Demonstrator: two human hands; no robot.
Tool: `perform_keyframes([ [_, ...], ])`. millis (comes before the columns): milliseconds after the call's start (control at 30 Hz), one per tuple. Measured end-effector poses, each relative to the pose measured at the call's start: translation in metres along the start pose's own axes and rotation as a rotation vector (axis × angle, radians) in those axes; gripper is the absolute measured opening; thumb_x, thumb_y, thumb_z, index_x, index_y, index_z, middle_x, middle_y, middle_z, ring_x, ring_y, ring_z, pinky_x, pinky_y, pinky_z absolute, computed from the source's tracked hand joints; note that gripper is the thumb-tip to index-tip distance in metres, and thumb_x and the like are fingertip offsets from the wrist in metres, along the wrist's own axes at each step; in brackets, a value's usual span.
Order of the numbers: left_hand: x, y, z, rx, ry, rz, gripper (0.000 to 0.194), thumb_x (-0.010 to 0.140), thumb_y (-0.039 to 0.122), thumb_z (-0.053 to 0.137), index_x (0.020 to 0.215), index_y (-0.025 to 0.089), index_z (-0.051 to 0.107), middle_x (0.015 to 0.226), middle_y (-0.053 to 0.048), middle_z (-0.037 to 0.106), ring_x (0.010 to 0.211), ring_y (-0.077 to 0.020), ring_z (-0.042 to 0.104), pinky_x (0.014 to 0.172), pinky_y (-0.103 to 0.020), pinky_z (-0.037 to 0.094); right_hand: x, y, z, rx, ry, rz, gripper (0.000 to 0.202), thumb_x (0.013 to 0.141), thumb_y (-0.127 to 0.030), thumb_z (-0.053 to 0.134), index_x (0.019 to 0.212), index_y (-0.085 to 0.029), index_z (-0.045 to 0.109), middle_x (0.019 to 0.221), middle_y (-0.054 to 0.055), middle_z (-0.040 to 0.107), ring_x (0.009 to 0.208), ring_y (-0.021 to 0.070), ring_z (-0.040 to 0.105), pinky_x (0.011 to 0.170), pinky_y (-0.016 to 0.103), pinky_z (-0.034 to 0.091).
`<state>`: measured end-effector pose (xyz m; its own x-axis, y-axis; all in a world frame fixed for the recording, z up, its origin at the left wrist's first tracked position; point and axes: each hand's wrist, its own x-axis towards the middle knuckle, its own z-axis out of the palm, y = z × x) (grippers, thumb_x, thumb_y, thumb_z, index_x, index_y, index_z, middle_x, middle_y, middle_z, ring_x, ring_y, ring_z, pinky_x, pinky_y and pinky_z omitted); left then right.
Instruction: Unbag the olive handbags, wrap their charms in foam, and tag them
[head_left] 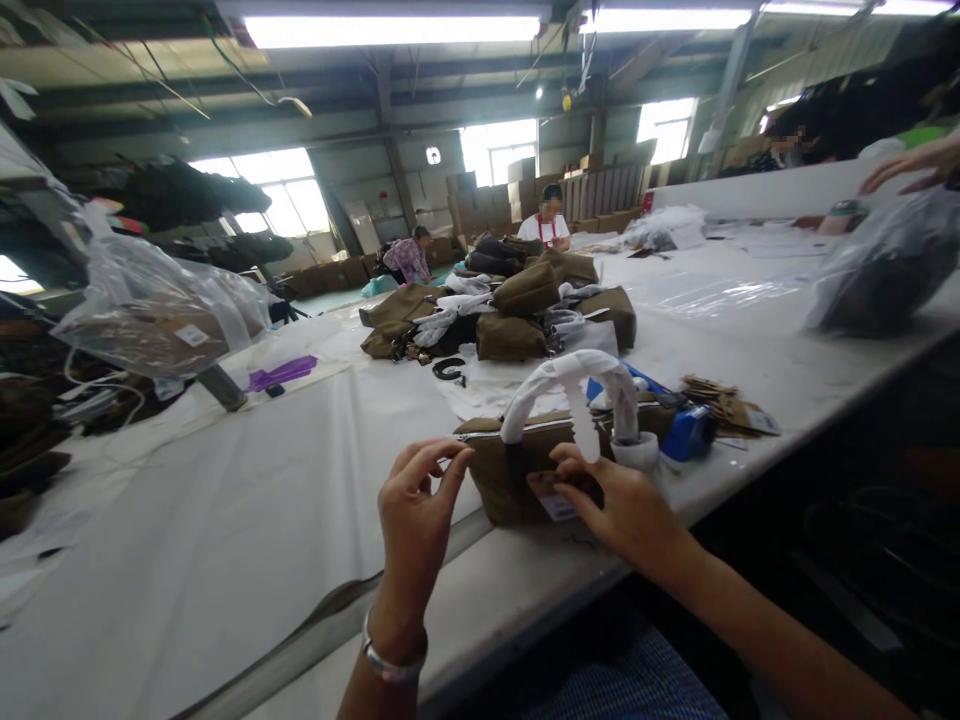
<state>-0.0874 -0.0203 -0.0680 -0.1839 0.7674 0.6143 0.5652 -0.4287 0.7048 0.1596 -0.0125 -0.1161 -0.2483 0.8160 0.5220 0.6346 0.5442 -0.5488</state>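
The left hand's (416,505) grip is narrow; I cannot tell whether it holds anything. The right hand's (626,500) grip holds one tag (553,503) against one bag (491,485) near the desk's (337,530) edge. Beyond lies one pile (517,300).

The handbag (491,490) sits on the table (225,540) before a bag pile (514,338)

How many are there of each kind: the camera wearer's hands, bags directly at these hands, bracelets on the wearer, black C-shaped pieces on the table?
Hands: 2 (left hand, right hand)
Bag: 1
Bracelet: 1
Black C-shaped piece: 1
Total: 5
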Motion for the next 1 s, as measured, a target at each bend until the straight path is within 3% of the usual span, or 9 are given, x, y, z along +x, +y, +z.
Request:
perform_keyframes([
  [100, -0.001, 0.003, 0.003, -0.154, 0.016, -0.064, 0.012, 0.085, 0.033, 0.079, 0.082, 0.022, 0.075, 0.088, 0.000, 0.070, 0.067, -0.0114, 0.054, 0.058, -0.022, 0.042, 0.001, -0.004, -0.002, -0.023, 0.060, -0.030, 0.026, 0.097, -0.020, 0.053, 0.120, -0.021, 0.065, 0.110, 0.009, 0.077, 0.101, 0.0242, 0.075, 0.093, 0.037, 0.059],
  [233, -0.001, 0.003, 0.014, -0.396, 0.010, -0.147, 0.015, 0.082, 0.032, 0.082, 0.079, 0.020, 0.074, 0.083, 0.000, 0.068, 0.073, -0.0130, 0.058, 0.066, -0.022, 0.047, 0.005, -0.006, -0.002, -0.166, 0.059, -0.093, 0.035, 0.099, -0.014, 0.047, 0.125, -0.023, 0.069, 0.115, 0.009, 0.075, 0.105, 0.0245, 0.072, 0.093, 0.038, 0.058],
  [367, -0.003, 0.006, 0.029, -0.555, -0.028, -0.136, 0.016, 0.081, 0.033, 0.083, 0.078, 0.020, 0.073, 0.082, -0.002, 0.068, 0.083, -0.0166, 0.063, 0.077, -0.025, 0.052, 0.006, -0.003, 0.007, -0.366, 0.146, -0.197, 0.031, 0.097, -0.018, 0.059, 0.122, -0.026, 0.075, 0.116, 0.010, 0.074, 0.101, 0.0262, 0.070, 0.087, 0.038, 0.058],
  [533, -0.007, 0.013, 0.043, -0.537, -0.139, -0.108, 0.010, 0.083, 0.028, 0.081, 0.079, 0.021, 0.077, 0.099, -0.006, 0.074, 0.099, -0.0224, 0.068, 0.093, -0.033, 0.054, 0.008, 0.002, 0.017, -0.330, 0.166, -0.331, 0.024, 0.101, -0.025, 0.059, 0.119, -0.025, 0.076, 0.107, 0.007, 0.077, 0.090, 0.0218, 0.070, 0.083, 0.035, 0.058],
  [733, -0.013, 0.005, 0.051, -0.520, -0.227, -0.226, 0.007, 0.085, 0.027, 0.078, 0.084, 0.021, 0.078, 0.078, -0.001, 0.076, 0.069, -0.0157, 0.068, 0.070, -0.026, 0.056, 0.018, 0.001, 0.015, -0.307, 0.058, -0.350, 0.020, 0.102, -0.028, 0.059, 0.111, -0.024, 0.076, 0.106, 0.007, 0.077, 0.089, 0.0222, 0.072, 0.083, 0.036, 0.057],
  [867, -0.015, 0.001, 0.052, -0.420, -0.213, -0.158, 0.010, 0.089, 0.029, 0.074, 0.090, 0.021, 0.081, 0.081, -0.002, 0.076, 0.068, -0.0151, 0.066, 0.071, -0.026, 0.056, 0.026, -0.005, 0.014, -0.358, 0.038, -0.330, 0.022, 0.103, -0.027, 0.055, 0.099, -0.021, 0.075, 0.100, 0.008, 0.074, 0.086, 0.0217, 0.070, 0.079, 0.034, 0.055],
  [1000, -0.015, 0.003, 0.049, -0.342, -0.216, -0.056, 0.015, 0.094, 0.027, 0.067, 0.099, 0.023, 0.081, 0.094, -0.004, 0.076, 0.085, -0.0177, 0.069, 0.082, -0.028, 0.055, 0.032, -0.005, 0.022, -0.459, 0.036, -0.346, 0.022, 0.103, -0.028, 0.054, 0.093, -0.019, 0.071, 0.096, 0.008, 0.072, 0.084, 0.0229, 0.068, 0.076, 0.035, 0.051],
])
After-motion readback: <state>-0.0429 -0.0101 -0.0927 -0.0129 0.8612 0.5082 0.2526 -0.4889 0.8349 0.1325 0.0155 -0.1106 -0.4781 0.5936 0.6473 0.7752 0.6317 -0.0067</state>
